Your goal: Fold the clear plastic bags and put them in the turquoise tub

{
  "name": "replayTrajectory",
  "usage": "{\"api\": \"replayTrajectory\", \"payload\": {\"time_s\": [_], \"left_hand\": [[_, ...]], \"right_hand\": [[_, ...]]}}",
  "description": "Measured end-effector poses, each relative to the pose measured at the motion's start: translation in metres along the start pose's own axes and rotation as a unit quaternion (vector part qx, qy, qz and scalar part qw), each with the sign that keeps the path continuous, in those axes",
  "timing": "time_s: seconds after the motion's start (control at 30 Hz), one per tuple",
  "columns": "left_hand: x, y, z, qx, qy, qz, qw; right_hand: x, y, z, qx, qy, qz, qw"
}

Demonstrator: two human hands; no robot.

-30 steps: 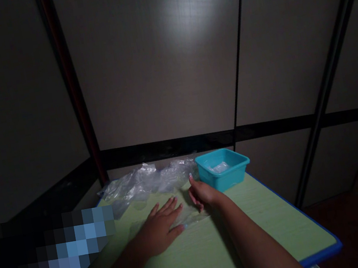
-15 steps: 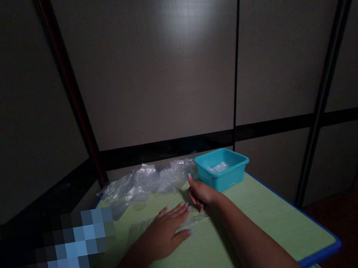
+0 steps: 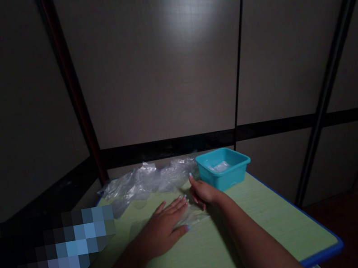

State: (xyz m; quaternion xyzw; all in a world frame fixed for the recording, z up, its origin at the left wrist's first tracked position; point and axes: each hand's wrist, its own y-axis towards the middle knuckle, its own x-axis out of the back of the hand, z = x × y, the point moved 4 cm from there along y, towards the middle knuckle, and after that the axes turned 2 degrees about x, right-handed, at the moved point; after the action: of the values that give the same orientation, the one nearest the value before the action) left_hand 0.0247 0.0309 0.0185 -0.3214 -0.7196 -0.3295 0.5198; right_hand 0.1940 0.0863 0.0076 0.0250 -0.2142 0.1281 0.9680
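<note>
My left hand (image 3: 167, 227) lies flat, fingers spread, on a thin clear plastic bag (image 3: 193, 216) on the green table (image 3: 259, 225). My right hand (image 3: 202, 192) is just to its right, fingers curled and pinching the bag's far edge. A heap of crumpled clear plastic bags (image 3: 142, 183) lies beyond the hands at the table's back. A teal plastic tub (image 3: 225, 174) stands right of the heap, close behind my right hand, with folded clear plastic inside.
The table has a blue rim (image 3: 322, 254) and ends at the right. Dark wall panels stand close behind it, with a red-brown post (image 3: 72, 92) at the back left. The room is dim.
My left hand slid a little to the right across the flat bag, toward my right hand. My right hand stayed almost in place at the bag's edge.
</note>
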Motion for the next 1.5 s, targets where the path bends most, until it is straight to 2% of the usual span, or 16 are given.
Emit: {"api": "replayTrajectory", "payload": {"time_s": [0.2,0.4,0.47,0.6,0.67,0.73,0.87,0.97,1.17,1.33,1.43,1.5], "left_hand": [[-0.006,-0.001,-0.003,0.003,-0.009,0.037,0.999],[-0.006,-0.002,0.001,0.002,-0.007,0.027,1.000],[0.000,-0.001,0.003,0.004,0.004,0.002,1.000],[0.019,-0.002,0.010,0.047,0.030,-0.106,0.993],[0.022,-0.003,0.010,0.060,0.036,-0.127,0.989],[0.017,-0.004,0.007,0.049,0.035,-0.095,0.994],[-0.002,-0.004,0.000,0.029,0.022,0.007,0.999],[-0.007,-0.005,0.000,0.035,0.014,0.042,0.998],[0.003,-0.007,0.001,0.044,0.021,0.001,0.999],[0.002,-0.008,-0.008,0.047,0.017,0.028,0.998],[0.005,-0.009,-0.012,0.046,0.022,0.008,0.999],[0.004,-0.010,-0.014,0.046,0.019,0.017,0.999]], "right_hand": [[0.000,-0.001,0.000,0.003,-0.009,-0.006,1.000],[0.000,-0.001,0.000,0.002,-0.008,-0.010,1.000],[0.000,0.000,-0.001,-0.004,-0.008,-0.013,1.000],[0.000,0.001,-0.002,-0.018,-0.012,-0.017,1.000],[0.000,0.002,-0.001,-0.017,-0.012,-0.011,1.000],[0.000,0.002,-0.002,-0.021,-0.016,-0.006,1.000],[0.000,0.001,-0.001,-0.027,-0.019,-0.010,0.999],[-0.001,0.000,0.001,-0.022,-0.017,-0.013,1.000],[-0.002,0.000,0.001,-0.024,-0.011,-0.012,1.000],[0.002,-0.004,0.001,-0.036,-0.028,-0.027,0.999],[0.008,-0.005,0.003,-0.045,-0.057,-0.061,0.995],[0.014,-0.005,0.006,-0.026,-0.071,-0.097,0.992]]}}
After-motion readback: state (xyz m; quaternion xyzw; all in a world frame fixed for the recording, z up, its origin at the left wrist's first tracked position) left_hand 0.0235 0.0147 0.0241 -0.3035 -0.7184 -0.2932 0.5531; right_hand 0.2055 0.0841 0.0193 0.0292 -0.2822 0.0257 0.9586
